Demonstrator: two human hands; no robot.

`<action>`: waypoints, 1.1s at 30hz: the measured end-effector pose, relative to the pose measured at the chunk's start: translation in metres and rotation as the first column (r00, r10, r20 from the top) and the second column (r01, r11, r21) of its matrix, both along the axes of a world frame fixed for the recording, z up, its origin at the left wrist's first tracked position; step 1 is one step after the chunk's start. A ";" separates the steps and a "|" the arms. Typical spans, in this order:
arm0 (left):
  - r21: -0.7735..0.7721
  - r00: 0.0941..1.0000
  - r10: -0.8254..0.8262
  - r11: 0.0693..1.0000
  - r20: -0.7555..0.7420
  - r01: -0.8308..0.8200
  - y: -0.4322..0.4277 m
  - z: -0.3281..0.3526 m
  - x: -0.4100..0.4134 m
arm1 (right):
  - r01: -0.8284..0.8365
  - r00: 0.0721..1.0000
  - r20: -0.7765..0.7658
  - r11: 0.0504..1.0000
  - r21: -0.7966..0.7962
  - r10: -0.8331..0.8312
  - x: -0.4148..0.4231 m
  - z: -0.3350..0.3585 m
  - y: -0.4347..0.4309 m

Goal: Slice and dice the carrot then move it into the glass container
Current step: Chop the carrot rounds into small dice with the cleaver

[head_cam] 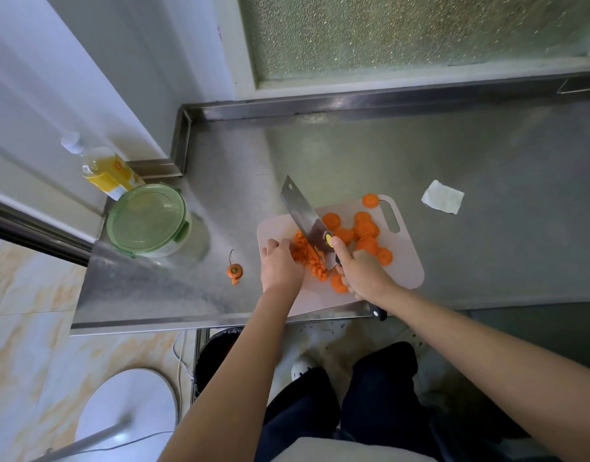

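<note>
A pale pink cutting board [405, 265] lies on the steel counter. Several round carrot slices [365, 230] are spread over its right half. A heap of diced carrot [308, 256] sits at its left. My right hand [363, 273] grips the black handle of a cleaver [303, 213], whose blade angles up and left, its edge at the diced heap. My left hand [278, 265] rests with curled fingers against the left side of that heap. The glass container [148, 220] with a green lid on it stands to the left of the board.
A carrot top with its stem [234, 271] lies on the counter between container and board. A yellow-labelled bottle [103, 171] stands behind the container. A folded paper towel [443, 197] lies right of the board. The counter's front edge runs just below the board.
</note>
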State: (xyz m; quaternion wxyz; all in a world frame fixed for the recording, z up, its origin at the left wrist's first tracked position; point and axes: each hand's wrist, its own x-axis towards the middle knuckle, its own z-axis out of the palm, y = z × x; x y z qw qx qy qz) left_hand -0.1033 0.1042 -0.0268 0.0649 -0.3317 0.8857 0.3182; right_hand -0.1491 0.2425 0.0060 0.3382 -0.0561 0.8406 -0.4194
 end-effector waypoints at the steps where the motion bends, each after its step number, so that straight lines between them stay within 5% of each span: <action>1: -0.006 1.000 -0.017 1.000 -0.002 0.017 -0.001 0.000 0.002 | -0.005 1.000 0.003 1.000 -0.002 0.005 0.000 0.001 0.000; 12: -0.077 0.993 -0.105 0.992 -0.055 0.101 0.001 -0.006 0.011 | 0.047 0.998 0.051 0.999 -0.022 -0.046 0.001 0.007 -0.005; 21: -0.261 0.931 -0.363 0.902 -0.027 0.344 -0.004 -0.006 0.020 | 0.081 0.992 0.105 0.995 -0.059 -0.074 0.004 0.016 -0.006; 23: -0.190 0.946 -0.292 0.946 -0.138 0.264 -0.006 -0.007 0.023 | 0.101 0.986 0.138 0.992 -0.070 -0.090 0.003 0.019 -0.006; 27: 0.151 0.931 0.122 0.986 -0.344 -0.074 -0.003 0.003 0.020 | 0.178 0.954 0.261 0.980 -0.086 -0.150 0.003 0.024 -0.008; 30: 0.504 0.894 0.378 0.836 -0.239 -0.219 -0.003 0.017 0.014 | 0.187 0.933 0.330 0.977 -0.104 -0.143 0.003 0.028 -0.008; 33: 0.653 0.880 0.432 0.727 -0.197 -0.211 -0.001 0.026 0.011 | 0.180 0.919 0.374 0.976 -0.122 -0.123 0.004 0.032 -0.007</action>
